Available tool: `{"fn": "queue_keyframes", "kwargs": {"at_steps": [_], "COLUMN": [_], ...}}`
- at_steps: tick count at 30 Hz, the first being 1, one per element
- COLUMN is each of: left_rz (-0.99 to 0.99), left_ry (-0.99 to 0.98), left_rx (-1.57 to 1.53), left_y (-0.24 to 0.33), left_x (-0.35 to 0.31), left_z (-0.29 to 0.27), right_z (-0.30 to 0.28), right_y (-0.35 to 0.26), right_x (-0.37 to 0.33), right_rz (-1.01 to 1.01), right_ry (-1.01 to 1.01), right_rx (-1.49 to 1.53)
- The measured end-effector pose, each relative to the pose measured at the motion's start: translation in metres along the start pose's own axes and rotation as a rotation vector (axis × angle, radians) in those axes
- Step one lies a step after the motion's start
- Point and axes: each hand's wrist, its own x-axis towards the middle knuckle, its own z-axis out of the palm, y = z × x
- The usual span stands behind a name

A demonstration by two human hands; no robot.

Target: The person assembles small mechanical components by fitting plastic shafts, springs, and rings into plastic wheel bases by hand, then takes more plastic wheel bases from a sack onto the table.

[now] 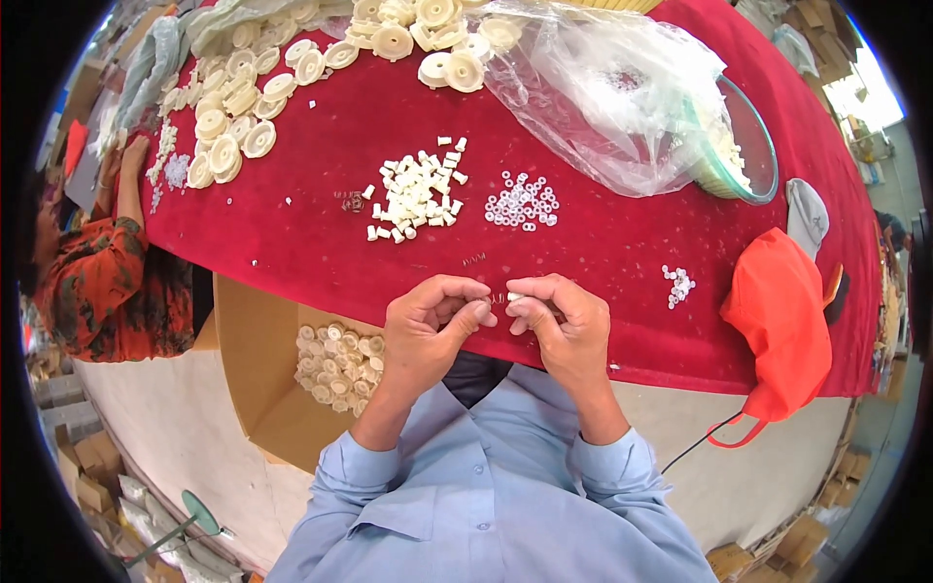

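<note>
My left hand (pixel 434 319) and my right hand (pixel 567 321) meet closely at the near edge of the red cloth. The right fingertips pinch a small cream plastic piece (pixel 513 296). Between the two hands shows a thin coil spring (pixel 497 299), its end at the left thumb and forefinger, which are closed on it. Just beyond the fingers lie some loose springs (pixel 473 259). Farther off is a heap of small cream plastic pieces (pixel 416 194), with a pile of white washers (pixel 523 202) to its right and more springs (pixel 350 201) to its left.
Cream plastic discs (pixel 233 117) cover the far left. A clear plastic bag (pixel 603 87) touches a glass bowl (pixel 763 146). A red bag (pixel 782 321) and small white parts (pixel 677 287) lie right. A cardboard box (pixel 258 360) holds assembled discs. A co-worker's sleeve (pixel 97 272) shows left.
</note>
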Motion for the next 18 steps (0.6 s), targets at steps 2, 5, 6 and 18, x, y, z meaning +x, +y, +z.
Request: {"fn": "queue_keyframes", "kwargs": {"at_steps": [2, 5, 6, 18], "left_rz": [0.016, 0.043, 0.054, 0.143], "left_ry": [-0.025, -0.047, -0.050, -0.080], "left_rx": [-0.004, -0.010, -0.012, 0.152], "left_y": [0.000, 0.001, 0.002, 0.013], "left_x": [-0.001, -0.003, -0.004, -0.011], "left_z": [0.000, -0.001, -0.001, -0.002], "right_z": [0.003, 0.006, 0.006, 0.008], "right_y": [0.003, 0.005, 0.005, 0.008], "right_x": [-0.001, -0.004, -0.005, -0.012], "right_rz": [-0.006, 0.008, 0.027, 0.030], "right_ry": [0.006, 0.007, 0.006, 0.016], "right_rx": [0.027, 0.107, 0.160, 0.381]}}
